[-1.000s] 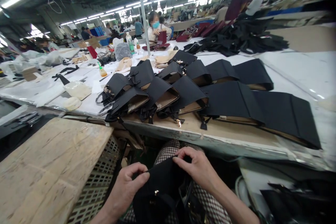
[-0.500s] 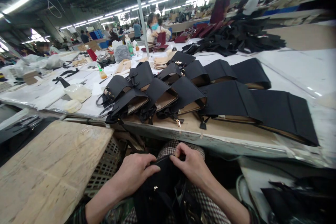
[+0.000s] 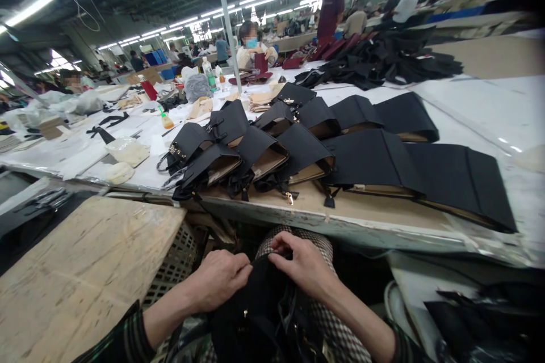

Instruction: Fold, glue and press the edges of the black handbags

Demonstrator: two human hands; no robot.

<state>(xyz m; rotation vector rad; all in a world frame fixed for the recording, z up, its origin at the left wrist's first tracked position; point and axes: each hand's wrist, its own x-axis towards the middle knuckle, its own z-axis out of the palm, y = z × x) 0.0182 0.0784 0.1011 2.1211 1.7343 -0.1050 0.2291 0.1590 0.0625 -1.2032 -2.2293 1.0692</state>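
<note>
A black handbag [image 3: 244, 326] with a small gold fitting lies across my lap, over checked cloth. On its upper left edge my left hand [image 3: 223, 275] is closed, thumb pressed against the fingers. My right hand [image 3: 300, 261] pinches the same edge a little to the right, thumb and index finger close together. The bag's lower part falls into dark folds, and its details there are hard to make out. In front of my hands, several black bag bodies [image 3: 370, 159] lie in overlapping rows on the table, their tan insides showing.
The long white table [image 3: 477, 108] runs across ahead, its worn front edge just beyond my knees. A wooden board [image 3: 85, 261] stands at left above a plastic crate [image 3: 170, 261]. Black pieces [image 3: 395, 59] are heaped farther back. A masked person [image 3: 251, 57] sits across the table.
My right hand has shifted slightly left along the bag's edge. My left hand has closed tighter, and the bag has moved a little left and down.
</note>
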